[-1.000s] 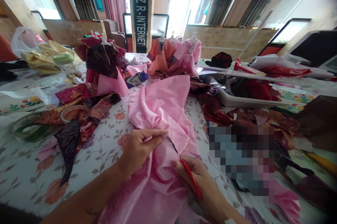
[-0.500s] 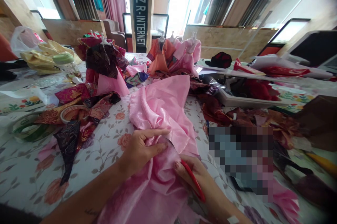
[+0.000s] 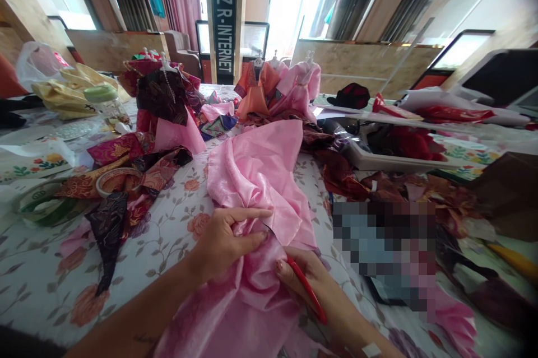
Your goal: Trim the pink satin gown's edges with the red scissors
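Note:
A length of shiny pink fabric (image 3: pixel 269 162) runs up the middle of the table, creased and folded near my hands. My left hand (image 3: pixel 235 235) is closed on it, thumb and index finger on either side of a gathered part. Red-handled scissors (image 3: pixel 306 289) are in my right hand (image 3: pixel 309 271), which is closed around the handles. Their dark blades point up and left into the fabric, with the tip close to my left thumb. Folds of the fabric hide part of the blades.
Scraps of patterned cloth (image 3: pixel 109 229) and tape rolls (image 3: pixel 46 204) lie to the left. Small dress forms in costumes (image 3: pixel 258 89) stand at the back. On the right are a white tray (image 3: pixel 403 163), more brown cloth (image 3: pixel 424 195) and a blurred-out patch. A floral tablecloth (image 3: pixel 163 251) covers the table.
The scissors' handles and my right thumb have shifted very slightly to the left. My left hand and the fabric stay almost where they were.

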The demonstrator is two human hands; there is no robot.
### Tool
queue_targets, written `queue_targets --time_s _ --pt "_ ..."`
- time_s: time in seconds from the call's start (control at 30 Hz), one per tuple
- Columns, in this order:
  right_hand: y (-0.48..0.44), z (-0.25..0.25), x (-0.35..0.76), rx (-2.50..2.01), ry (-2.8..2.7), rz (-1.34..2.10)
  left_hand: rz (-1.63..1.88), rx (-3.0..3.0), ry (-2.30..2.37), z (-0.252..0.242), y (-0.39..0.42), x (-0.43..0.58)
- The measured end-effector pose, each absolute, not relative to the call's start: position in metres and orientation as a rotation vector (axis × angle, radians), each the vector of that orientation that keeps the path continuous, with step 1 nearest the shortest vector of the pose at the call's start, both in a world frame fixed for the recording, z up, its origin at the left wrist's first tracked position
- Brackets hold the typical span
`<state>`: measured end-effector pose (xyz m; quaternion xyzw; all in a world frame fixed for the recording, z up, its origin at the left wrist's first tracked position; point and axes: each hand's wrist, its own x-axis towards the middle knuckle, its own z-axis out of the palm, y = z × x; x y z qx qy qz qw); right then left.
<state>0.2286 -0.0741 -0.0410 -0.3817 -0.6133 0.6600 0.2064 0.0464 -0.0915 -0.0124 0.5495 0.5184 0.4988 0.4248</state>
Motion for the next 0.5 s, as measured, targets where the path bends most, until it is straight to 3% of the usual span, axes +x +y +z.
queue_targets --time_s 0.5 --pt "-0.0734 -0.036 0.2287 -1.019 -1.749 1.826 1.143 1.258 1.213 -0.0069 -0.0895 0.0411"
